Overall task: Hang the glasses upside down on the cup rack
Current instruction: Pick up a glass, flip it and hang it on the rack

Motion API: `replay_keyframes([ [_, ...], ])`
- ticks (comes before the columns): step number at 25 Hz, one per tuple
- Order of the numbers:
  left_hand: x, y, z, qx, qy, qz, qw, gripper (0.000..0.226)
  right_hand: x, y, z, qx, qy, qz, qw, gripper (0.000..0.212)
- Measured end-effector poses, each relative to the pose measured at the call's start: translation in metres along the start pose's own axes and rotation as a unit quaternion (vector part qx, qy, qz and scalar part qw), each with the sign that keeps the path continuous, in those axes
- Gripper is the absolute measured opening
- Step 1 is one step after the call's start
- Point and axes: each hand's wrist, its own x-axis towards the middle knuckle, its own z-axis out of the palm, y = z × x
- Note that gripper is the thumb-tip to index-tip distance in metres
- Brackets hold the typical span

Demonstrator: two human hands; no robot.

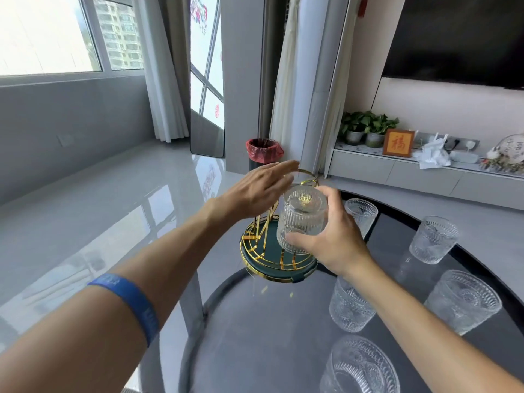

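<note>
A ribbed clear glass [302, 217] is upside down over a gold prong of the cup rack [270, 258], a gold wire stand on a dark green round base. My right hand [331, 234] grips this glass from the right side near its rim. My left hand [263, 191] hovers flat with fingers spread just left of and above the glass, over the rack's gold top ring, holding nothing. Several more ribbed glasses stand upright on the table: one behind my right hand [361, 215], others to the right [433, 239] and in front [350, 306].
The rack stands near the far left edge of a round dark glass table [255, 336]. A bin with a red bag [263, 154] stands on the floor beyond. A low white cabinet with plants and a framed sign runs along the right wall.
</note>
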Motion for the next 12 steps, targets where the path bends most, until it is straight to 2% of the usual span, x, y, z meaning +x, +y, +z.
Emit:
replay_keyframes([
  [4, 0.003, 0.005, 0.002, 0.009, -0.004, -0.014, 1.0, 0.056, -0.003, 0.018, 0.009, -0.1, -0.106, 0.068, 0.987, 0.089],
  [9, 0.001, 0.011, 0.009, 0.043, 0.003, -0.027, 0.999, 0.061, 0.0, 0.022, 0.012, -0.111, -0.111, 0.101, 0.982, 0.088],
  [12, 0.001, 0.025, 0.008, -0.034, -0.023, -0.076, 0.996, 0.061, -0.006, 0.015, 0.007, -0.121, -0.13, 0.089, 0.98, 0.095],
])
